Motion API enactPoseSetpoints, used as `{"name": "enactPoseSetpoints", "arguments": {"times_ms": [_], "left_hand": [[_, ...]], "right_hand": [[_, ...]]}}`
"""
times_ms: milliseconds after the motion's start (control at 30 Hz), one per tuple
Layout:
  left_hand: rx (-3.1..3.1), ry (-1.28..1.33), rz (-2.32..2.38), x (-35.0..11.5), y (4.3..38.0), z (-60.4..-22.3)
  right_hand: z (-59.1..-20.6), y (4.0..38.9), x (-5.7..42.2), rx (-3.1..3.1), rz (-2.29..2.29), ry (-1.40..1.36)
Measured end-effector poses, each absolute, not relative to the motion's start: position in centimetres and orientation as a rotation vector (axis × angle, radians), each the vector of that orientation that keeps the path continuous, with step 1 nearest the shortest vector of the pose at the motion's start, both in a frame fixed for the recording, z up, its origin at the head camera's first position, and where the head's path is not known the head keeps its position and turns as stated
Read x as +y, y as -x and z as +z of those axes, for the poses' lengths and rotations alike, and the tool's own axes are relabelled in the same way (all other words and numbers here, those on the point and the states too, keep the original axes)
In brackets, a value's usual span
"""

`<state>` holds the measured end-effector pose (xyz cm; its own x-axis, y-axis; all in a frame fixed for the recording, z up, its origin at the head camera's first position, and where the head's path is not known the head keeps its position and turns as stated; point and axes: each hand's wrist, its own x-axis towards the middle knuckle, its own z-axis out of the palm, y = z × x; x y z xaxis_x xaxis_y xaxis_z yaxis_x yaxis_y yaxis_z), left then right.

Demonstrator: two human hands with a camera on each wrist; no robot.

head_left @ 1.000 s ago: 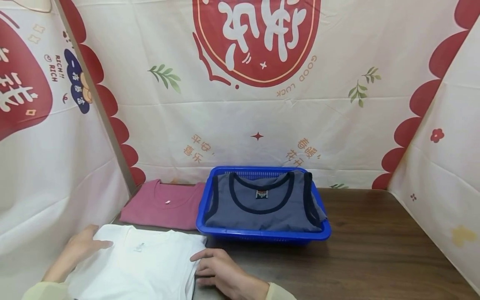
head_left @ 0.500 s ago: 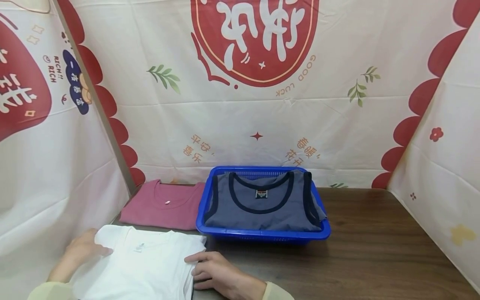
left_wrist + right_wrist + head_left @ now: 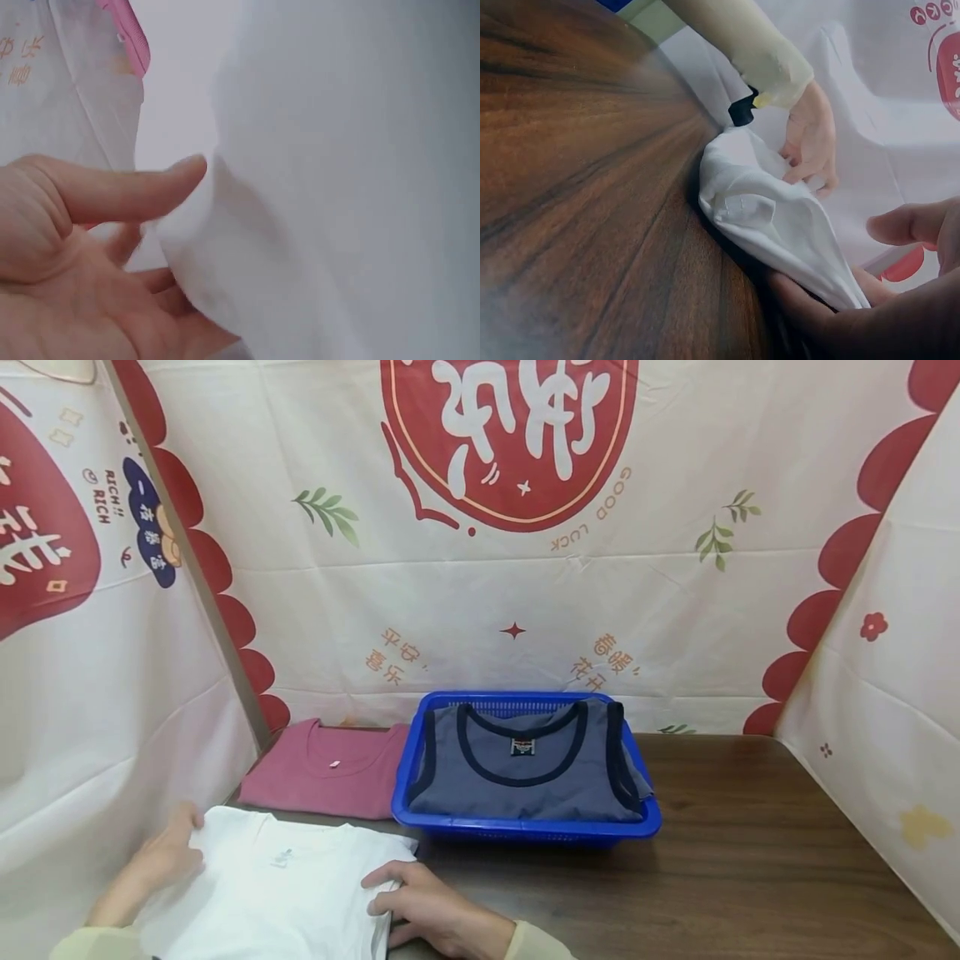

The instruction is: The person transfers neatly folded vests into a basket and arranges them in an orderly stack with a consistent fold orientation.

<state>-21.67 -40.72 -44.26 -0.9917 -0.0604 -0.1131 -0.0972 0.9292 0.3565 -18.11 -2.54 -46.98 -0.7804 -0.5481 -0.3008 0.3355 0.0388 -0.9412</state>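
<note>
Since the frame half a second ago, the thumb of the left hand [image 3: 163, 853] has drawn back from the top of the folded white shirt [image 3: 277, 902] to its left edge, and the fingers of the right hand [image 3: 442, 912] have spread a little wider; the shirt's far right corner has crept slightly outward.

At far left hangs a pale printed cloth [image 3: 150, 710] with red motifs. Beside it, the left hand is wide, its thumb apart from its fingers; the left wrist view shows those fingers tucked under the shirt's edge. The white shirt lies at the near left of the wooden counter [image 3: 720, 843], a small grey print [image 3: 281, 858] near its neckline. Behind it, a folded rose-pink shirt [image 3: 300, 777] lies flat with a small white tag [image 3: 334, 764] at its round neck. The right hand meets the white shirt's right side, also wide, thumb raised and fingers low against the edge. Farther back, next to the pink shirt, a blue plastic basket [image 3: 525, 832] holds a folded grey tank top [image 3: 517, 802] with dark trim and a neck label [image 3: 522, 747]. Bare wood runs right to another printed cloth [image 3: 907, 710].
</note>
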Motion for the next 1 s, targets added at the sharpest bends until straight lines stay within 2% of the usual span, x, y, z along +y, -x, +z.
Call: {"name": "enactPoseSetpoints", "arguments": {"times_ms": [400, 600, 800, 1000], "left_hand": [[2.909, -0.153, 0.632, -41.1, 21.4, -44.1], [3.01, -0.208, 0.609, -41.2, 21.6, -43.7], [3.203, -0.04, 0.596, -40.6, 21.2, -43.0], [3.293, 0.167, 0.668, -40.0, 20.7, -42.2]], "right_hand": [[-47.7, 18.0, -2.9, 1.878, -1.853, 0.361], [-47.0, 18.2, -2.4, 2.089, -1.764, 0.417], [-45.5, 17.8, -2.0, 2.313, -1.622, 0.523], [-44.4, 17.0, -1.9, 2.251, -1.681, 0.619]]}}
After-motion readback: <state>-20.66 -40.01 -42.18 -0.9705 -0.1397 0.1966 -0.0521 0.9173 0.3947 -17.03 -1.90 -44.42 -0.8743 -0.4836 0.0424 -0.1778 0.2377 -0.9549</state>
